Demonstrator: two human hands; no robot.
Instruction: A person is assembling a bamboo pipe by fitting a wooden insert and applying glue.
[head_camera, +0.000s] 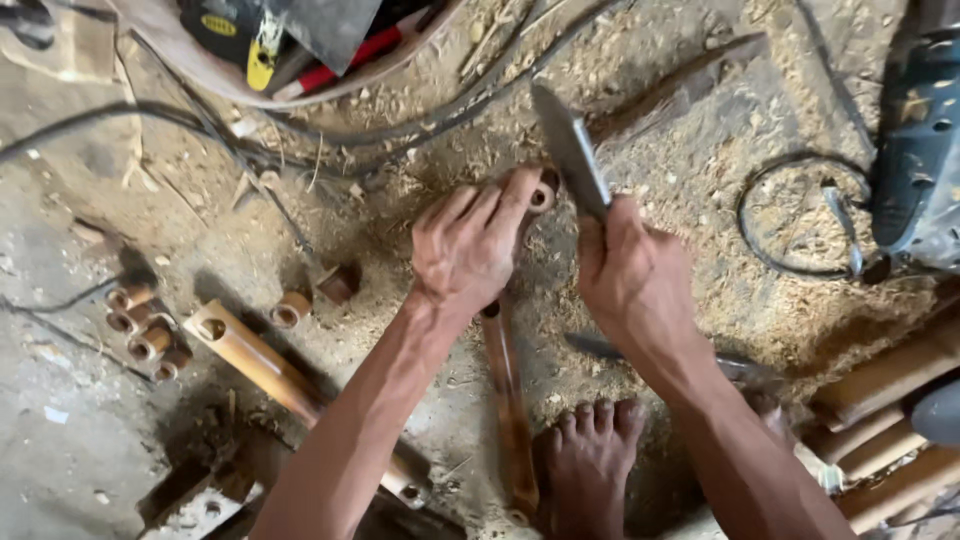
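— Honestly, what worries me first is how near the left hand (468, 248) sits to that blade. Its fingers (487, 212) are curled shut around the top of the bamboo strip (510, 400), right at the end where the hollow opening shows

— And the strip itself?

— It runs from that grip down across the sawdust-covered floor (700, 180) toward the person, its lower end just beside the bare foot (590, 460). The right hand (630, 275) is closed tight on the handle of a heavy knife (570, 150), blade raised and tilted above the strip's top end

— So a blow that glances off the round cane

— Could slide toward the left thumb and knuckles, I'd judge; they're just beside the line of the edge. The cane is narrow and rounded, so it may roll under the grip

— Anything else?

— The toes lie close to the strip's lower end. If the bamboo splits suddenly along its length, the blade might run on downward. Loose shavings underfoot give poor footing too, and the black cables (300, 140) and short bamboo offcuts (145, 325) nearby could snag or trip
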